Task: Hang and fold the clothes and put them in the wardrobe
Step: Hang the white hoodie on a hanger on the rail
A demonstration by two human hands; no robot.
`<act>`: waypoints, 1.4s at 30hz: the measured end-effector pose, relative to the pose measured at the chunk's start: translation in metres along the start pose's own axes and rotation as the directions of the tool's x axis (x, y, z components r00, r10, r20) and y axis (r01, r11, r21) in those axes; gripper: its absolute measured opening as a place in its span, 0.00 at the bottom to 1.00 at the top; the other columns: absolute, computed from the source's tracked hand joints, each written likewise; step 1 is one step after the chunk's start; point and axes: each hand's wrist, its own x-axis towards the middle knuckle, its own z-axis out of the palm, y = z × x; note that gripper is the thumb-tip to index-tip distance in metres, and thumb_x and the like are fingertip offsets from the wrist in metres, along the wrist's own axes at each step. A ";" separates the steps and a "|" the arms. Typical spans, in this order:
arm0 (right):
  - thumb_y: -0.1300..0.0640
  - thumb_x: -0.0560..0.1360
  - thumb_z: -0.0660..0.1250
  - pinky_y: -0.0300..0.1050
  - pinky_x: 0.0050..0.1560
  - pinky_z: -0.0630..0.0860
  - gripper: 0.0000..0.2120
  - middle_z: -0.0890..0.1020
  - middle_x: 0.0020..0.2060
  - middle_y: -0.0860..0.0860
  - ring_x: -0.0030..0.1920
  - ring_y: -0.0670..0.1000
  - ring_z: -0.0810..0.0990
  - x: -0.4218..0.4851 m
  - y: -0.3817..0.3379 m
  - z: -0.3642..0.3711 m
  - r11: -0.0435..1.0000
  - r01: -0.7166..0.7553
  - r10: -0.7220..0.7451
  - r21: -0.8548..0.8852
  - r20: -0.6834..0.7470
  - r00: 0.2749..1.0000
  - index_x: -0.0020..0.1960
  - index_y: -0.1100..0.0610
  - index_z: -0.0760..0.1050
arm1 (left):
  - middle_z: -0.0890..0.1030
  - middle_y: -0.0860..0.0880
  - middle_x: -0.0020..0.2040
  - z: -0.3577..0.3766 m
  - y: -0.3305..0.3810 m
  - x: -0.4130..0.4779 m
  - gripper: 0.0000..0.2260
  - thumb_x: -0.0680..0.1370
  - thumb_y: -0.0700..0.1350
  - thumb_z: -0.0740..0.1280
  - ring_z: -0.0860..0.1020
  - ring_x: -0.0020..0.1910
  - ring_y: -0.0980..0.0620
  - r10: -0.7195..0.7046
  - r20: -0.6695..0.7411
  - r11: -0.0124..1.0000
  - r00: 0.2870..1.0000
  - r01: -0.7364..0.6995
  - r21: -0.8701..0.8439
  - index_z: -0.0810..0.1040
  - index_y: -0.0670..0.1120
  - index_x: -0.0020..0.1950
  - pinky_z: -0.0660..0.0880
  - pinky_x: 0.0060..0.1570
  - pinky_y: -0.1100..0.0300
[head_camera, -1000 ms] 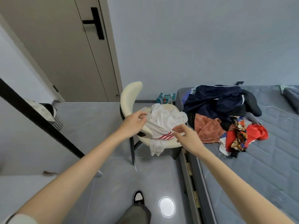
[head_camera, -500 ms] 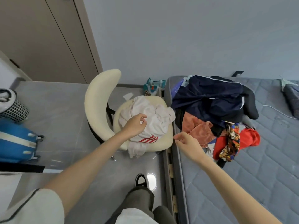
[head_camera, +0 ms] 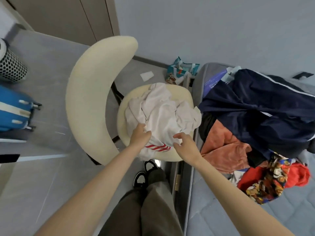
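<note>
Both forearms stretch forward over the cream chair (head_camera: 88,99). The left hand (head_camera: 139,137) curls downward, its fingers gripping the crumpled white garment (head_camera: 163,114) heaped on the seat. The right hand (head_camera: 185,144) sits at the garment's near edge, fingers half-curled; I cannot tell whether it pinches cloth.

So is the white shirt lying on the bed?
No, the white shirt lies crumpled on the seat of the cream chair, which stands beside the bed.
</note>
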 end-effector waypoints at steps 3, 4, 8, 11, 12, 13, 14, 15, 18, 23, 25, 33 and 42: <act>0.58 0.76 0.65 0.46 0.62 0.64 0.23 0.70 0.63 0.59 0.63 0.60 0.69 0.035 0.013 0.015 0.995 -0.029 0.040 -0.096 0.121 0.992 0.69 0.58 0.63 | 0.70 0.45 0.65 0.013 -0.015 0.025 0.24 0.78 0.46 0.63 0.71 0.61 0.47 -0.153 -0.022 0.982 0.988 0.149 -0.119 0.61 0.43 0.73 0.71 0.63 0.49; 0.57 0.76 0.65 0.48 0.63 0.63 0.26 0.70 0.64 0.59 0.64 0.61 0.69 0.045 0.018 0.020 0.992 -0.046 0.064 -0.114 0.160 0.985 0.70 0.58 0.60 | 0.71 0.45 0.64 0.019 -0.020 0.031 0.24 0.78 0.47 0.64 0.72 0.60 0.46 -0.214 -0.015 0.964 0.977 0.209 -0.161 0.62 0.42 0.72 0.72 0.61 0.50; 0.54 0.75 0.68 0.52 0.64 0.67 0.36 0.69 0.67 0.59 0.65 0.63 0.69 0.070 0.035 0.033 0.988 -0.109 0.129 -0.110 0.194 0.973 0.74 0.58 0.51 | 0.76 0.47 0.53 0.049 -0.036 0.047 0.20 0.77 0.48 0.67 0.74 0.45 0.52 -0.352 0.045 0.867 0.935 0.343 -0.362 0.67 0.41 0.65 0.72 0.42 0.59; 0.52 0.73 0.69 0.53 0.60 0.70 0.36 0.71 0.62 0.58 0.62 0.61 0.71 0.083 0.047 0.039 0.978 -0.177 0.197 -0.110 0.201 0.960 0.72 0.61 0.54 | 0.74 0.48 0.51 0.066 -0.047 0.057 0.16 0.77 0.45 0.66 0.74 0.43 0.53 -0.356 -0.031 0.873 0.934 0.320 -0.369 0.62 0.45 0.59 0.70 0.45 0.58; 0.52 0.73 0.70 0.50 0.57 0.71 0.31 0.73 0.58 0.57 0.59 0.60 0.72 0.087 0.050 0.040 0.973 -0.188 0.215 -0.131 0.232 0.949 0.69 0.62 0.60 | 0.73 0.48 0.50 0.069 -0.050 0.060 0.15 0.78 0.45 0.65 0.74 0.43 0.53 -0.344 -0.057 0.890 0.937 0.307 -0.337 0.61 0.46 0.57 0.69 0.45 0.58; 0.52 0.74 0.69 0.47 0.52 0.71 0.23 0.75 0.52 0.56 0.54 0.57 0.75 0.091 0.053 0.040 0.972 -0.178 0.214 -0.151 0.270 0.939 0.62 0.63 0.67 | 0.73 0.48 0.50 0.070 -0.054 0.063 0.13 0.78 0.44 0.64 0.74 0.44 0.52 -0.330 -0.075 0.908 0.941 0.295 -0.296 0.62 0.46 0.57 0.69 0.46 0.58; 0.54 0.74 0.68 0.45 0.47 0.70 0.15 0.76 0.45 0.55 0.49 0.56 0.76 0.094 0.054 0.038 0.975 -0.154 0.197 -0.161 0.297 0.934 0.53 0.63 0.72 | 0.74 0.48 0.51 0.071 -0.056 0.065 0.11 0.79 0.44 0.63 0.74 0.46 0.51 -0.314 -0.089 0.926 0.945 0.284 -0.251 0.64 0.45 0.58 0.69 0.46 0.58; 0.56 0.75 0.67 0.44 0.43 0.68 0.10 0.74 0.39 0.55 0.43 0.55 0.75 0.096 0.053 0.036 0.979 -0.118 0.166 -0.169 0.309 0.936 0.45 0.63 0.73 | 0.74 0.48 0.51 0.071 -0.057 0.066 0.09 0.80 0.44 0.61 0.73 0.48 0.50 -0.297 -0.103 0.939 0.949 0.271 -0.213 0.67 0.44 0.59 0.68 0.47 0.59; 0.59 0.77 0.63 0.42 0.38 0.63 0.12 0.69 0.33 0.51 0.36 0.51 0.69 0.100 0.047 0.021 0.977 0.012 0.053 -0.211 0.296 0.954 0.36 0.59 0.66 | 0.74 0.49 0.49 0.068 -0.053 0.059 0.06 0.81 0.43 0.58 0.73 0.48 0.50 -0.248 -0.153 0.958 0.957 0.218 -0.186 0.68 0.44 0.57 0.67 0.45 0.60; 0.60 0.81 0.56 0.43 0.37 0.62 0.03 0.73 0.38 0.50 0.39 0.51 0.71 0.098 0.005 -0.028 0.996 0.079 -0.082 0.047 0.067 0.994 0.50 0.59 0.64 | 0.76 0.49 0.47 0.034 -0.014 0.032 0.02 0.82 0.41 0.57 0.76 0.50 0.49 -0.119 -0.291 0.934 0.949 0.008 -0.358 0.67 0.46 0.54 0.73 0.44 0.60; 0.58 0.82 0.55 0.42 0.41 0.62 0.03 0.73 0.41 0.52 0.43 0.52 0.70 0.098 -0.024 -0.053 0.981 0.119 -0.109 0.150 -0.078 0.991 0.51 0.58 0.64 | 0.76 0.45 0.55 0.009 0.019 0.022 0.05 0.83 0.43 0.55 0.77 0.54 0.47 -0.050 -0.314 0.894 0.948 -0.098 -0.438 0.66 0.47 0.58 0.76 0.53 0.51; 0.55 0.82 0.53 0.43 0.44 0.65 0.05 0.69 0.40 0.45 0.40 0.42 0.68 0.084 -0.102 -0.131 0.866 0.164 0.010 0.472 -0.345 0.939 0.53 0.56 0.65 | 0.76 0.51 0.52 -0.077 0.124 -0.031 0.08 0.83 0.50 0.54 0.77 0.54 0.50 0.290 -0.475 0.881 0.831 -0.425 -0.206 0.68 0.49 0.59 0.77 0.52 0.53; 0.44 0.70 0.73 0.47 0.68 0.55 0.34 0.66 0.69 0.51 0.71 0.55 0.61 0.030 -0.103 -0.136 0.890 0.409 -0.378 -0.201 0.176 0.909 0.71 0.51 0.64 | 0.80 0.42 0.47 -0.082 0.153 -0.089 0.04 0.80 0.40 0.63 0.81 0.47 0.49 0.482 0.046 0.874 0.875 -0.476 -0.100 0.73 0.42 0.46 0.78 0.50 0.56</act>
